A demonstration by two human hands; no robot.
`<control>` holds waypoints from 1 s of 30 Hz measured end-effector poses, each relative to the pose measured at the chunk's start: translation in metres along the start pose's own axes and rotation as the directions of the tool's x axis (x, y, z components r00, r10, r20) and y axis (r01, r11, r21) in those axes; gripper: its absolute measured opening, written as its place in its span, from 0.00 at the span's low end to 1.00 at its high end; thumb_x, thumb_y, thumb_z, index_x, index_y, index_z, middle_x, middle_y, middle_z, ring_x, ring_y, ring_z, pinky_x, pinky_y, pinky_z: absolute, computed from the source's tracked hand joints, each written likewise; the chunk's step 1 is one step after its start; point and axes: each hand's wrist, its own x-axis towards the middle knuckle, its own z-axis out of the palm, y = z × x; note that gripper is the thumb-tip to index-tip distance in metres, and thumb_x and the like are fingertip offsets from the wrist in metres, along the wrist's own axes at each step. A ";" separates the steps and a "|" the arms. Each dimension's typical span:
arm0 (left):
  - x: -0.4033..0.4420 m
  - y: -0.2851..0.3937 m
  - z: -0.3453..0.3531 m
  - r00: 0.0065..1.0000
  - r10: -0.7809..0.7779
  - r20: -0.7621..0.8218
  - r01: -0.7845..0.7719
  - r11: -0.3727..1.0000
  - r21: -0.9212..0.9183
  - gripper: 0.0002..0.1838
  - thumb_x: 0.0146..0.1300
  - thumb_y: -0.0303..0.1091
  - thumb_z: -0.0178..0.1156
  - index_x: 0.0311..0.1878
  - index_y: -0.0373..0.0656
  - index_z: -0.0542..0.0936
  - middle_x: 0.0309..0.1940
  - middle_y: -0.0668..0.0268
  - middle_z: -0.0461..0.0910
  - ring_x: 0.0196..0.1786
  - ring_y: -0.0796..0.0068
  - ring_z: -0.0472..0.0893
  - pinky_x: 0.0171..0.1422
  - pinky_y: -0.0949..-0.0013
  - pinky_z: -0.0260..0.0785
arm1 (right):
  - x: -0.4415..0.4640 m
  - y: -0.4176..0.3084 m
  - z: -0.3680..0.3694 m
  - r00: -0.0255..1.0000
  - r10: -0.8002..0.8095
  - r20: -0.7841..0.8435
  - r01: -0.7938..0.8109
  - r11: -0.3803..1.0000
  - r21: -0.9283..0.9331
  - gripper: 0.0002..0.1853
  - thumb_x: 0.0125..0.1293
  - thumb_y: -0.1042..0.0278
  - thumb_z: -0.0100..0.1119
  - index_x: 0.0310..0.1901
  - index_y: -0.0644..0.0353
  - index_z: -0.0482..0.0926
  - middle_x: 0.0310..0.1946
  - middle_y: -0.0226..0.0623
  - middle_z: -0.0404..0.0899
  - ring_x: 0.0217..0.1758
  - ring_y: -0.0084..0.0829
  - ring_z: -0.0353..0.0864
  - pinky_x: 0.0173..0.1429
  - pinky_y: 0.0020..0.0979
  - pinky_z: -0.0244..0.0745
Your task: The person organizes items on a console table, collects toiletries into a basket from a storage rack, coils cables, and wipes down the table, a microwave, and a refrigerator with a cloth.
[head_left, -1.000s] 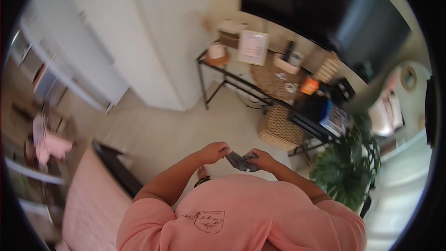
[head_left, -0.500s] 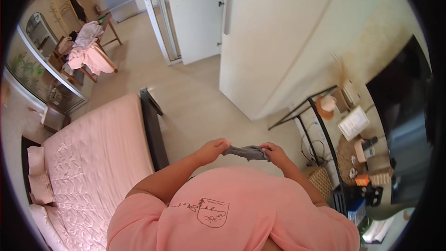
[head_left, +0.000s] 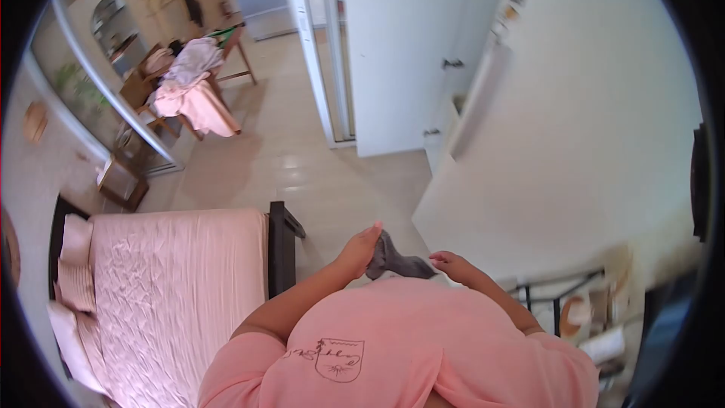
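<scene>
A small dark grey cloth (head_left: 400, 261) hangs in front of the pink shirt, at the lower middle. My left hand (head_left: 361, 251) is closed on its left end, with the thumb pointing up. Near the cloth's right end is my right hand (head_left: 453, 267), its fingers drawn together; whether it still grips the fabric is too small to tell.
On the left stands a bed (head_left: 181, 279) with a pink sheet and a dark frame. A table (head_left: 238, 53) piled with clothes is at the upper left. An open white door (head_left: 400, 53) and a wardrobe panel (head_left: 566, 128) fill the right. A black-framed desk (head_left: 555, 306) is at the lower right.
The view has swung left, so the desk and screen moved to the lower right and the bed came in. The cloth, earlier stretched between both hands, now sags toward the right.
</scene>
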 end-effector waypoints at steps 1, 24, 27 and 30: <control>0.017 0.013 -0.013 0.995 0.045 -0.087 -0.055 0.990 -0.127 0.26 0.72 0.56 0.49 0.49 0.38 0.76 0.37 0.68 0.76 0.39 0.78 0.71 0.46 0.70 0.66 | 0.038 -0.026 -0.017 0.992 -0.111 0.051 0.110 0.994 0.028 0.21 0.71 0.57 0.54 0.62 0.56 0.73 0.54 0.35 0.76 0.59 0.29 0.72 0.64 0.33 0.66; 0.241 0.305 -0.372 0.954 0.149 -0.261 -0.052 0.937 0.346 0.14 0.73 0.42 0.52 0.44 0.40 0.78 0.33 0.70 0.78 0.37 0.82 0.75 0.44 0.74 0.69 | 0.522 -0.476 0.002 0.771 -0.460 0.442 0.513 0.858 -0.003 0.15 0.62 0.71 0.57 0.51 0.58 0.78 0.42 0.39 0.83 0.45 0.31 0.80 0.52 0.33 0.74; 0.291 0.341 -0.421 0.943 0.163 -0.291 -0.117 0.979 0.169 0.13 0.74 0.42 0.51 0.43 0.42 0.77 0.31 0.74 0.75 0.34 0.86 0.72 0.40 0.77 0.67 | 0.590 -0.502 -0.018 0.903 -0.197 0.381 0.261 0.957 -0.126 0.13 0.62 0.73 0.55 0.48 0.58 0.80 0.39 0.34 0.82 0.42 0.29 0.79 0.49 0.33 0.74; 0.333 0.366 -0.469 0.937 0.220 -0.272 -0.212 0.975 0.062 0.14 0.74 0.42 0.50 0.44 0.41 0.77 0.31 0.73 0.75 0.34 0.85 0.71 0.40 0.76 0.67 | 0.689 -0.521 -0.031 0.849 -0.095 0.520 0.088 0.995 0.039 0.11 0.63 0.69 0.56 0.46 0.58 0.77 0.41 0.30 0.77 0.42 0.24 0.74 0.48 0.28 0.71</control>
